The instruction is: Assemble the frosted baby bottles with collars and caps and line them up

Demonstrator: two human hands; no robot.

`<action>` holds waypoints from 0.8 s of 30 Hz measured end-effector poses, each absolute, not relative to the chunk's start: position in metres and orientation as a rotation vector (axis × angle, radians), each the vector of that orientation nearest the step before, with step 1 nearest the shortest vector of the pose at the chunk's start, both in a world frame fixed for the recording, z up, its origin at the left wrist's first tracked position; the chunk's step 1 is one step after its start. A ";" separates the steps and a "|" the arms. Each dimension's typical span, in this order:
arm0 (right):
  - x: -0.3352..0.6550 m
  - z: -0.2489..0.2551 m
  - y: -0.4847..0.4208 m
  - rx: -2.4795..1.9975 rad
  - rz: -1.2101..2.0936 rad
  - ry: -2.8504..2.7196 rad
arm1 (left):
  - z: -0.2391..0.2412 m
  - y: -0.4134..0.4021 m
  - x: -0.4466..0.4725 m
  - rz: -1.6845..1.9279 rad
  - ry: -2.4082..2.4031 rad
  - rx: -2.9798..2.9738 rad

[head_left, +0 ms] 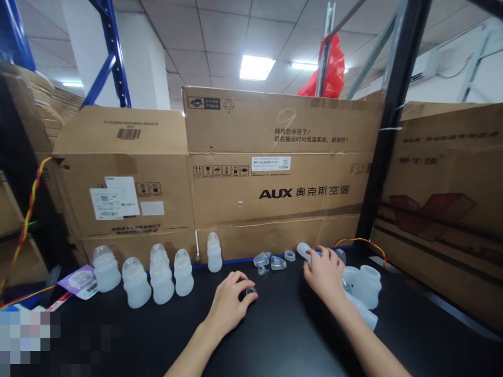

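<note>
My left hand (231,299) is closed around a small clear cap-like piece (250,291), mostly hidden by the fingers. Farther right, my right hand (325,273) curls its fingers over a translucent white piece (303,249) with a rounded end; its other end is under the fingers. Beside that wrist are a translucent white bottle body (369,288) with an open neck and another white body lying down (362,310). Between the hands, near the cardboard, lie several clear nipple-shaped parts (278,263) and a clear ring (290,255).
Several assembled white bottles (136,283) stand along the left, one more (214,252) near the middle. Large cardboard boxes (275,209) wall off the back of the black table (267,345). A purple packet (79,281) lies far left. A black post (387,125) rises at right.
</note>
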State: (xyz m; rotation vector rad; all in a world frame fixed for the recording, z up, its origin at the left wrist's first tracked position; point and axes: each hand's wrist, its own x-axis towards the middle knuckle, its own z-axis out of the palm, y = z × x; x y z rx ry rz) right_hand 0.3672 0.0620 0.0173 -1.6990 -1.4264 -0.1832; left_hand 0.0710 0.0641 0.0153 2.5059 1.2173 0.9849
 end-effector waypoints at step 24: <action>0.286 0.025 0.033 -1.087 0.321 -1.945 | 0.023 0.032 0.029 1.186 1.150 1.810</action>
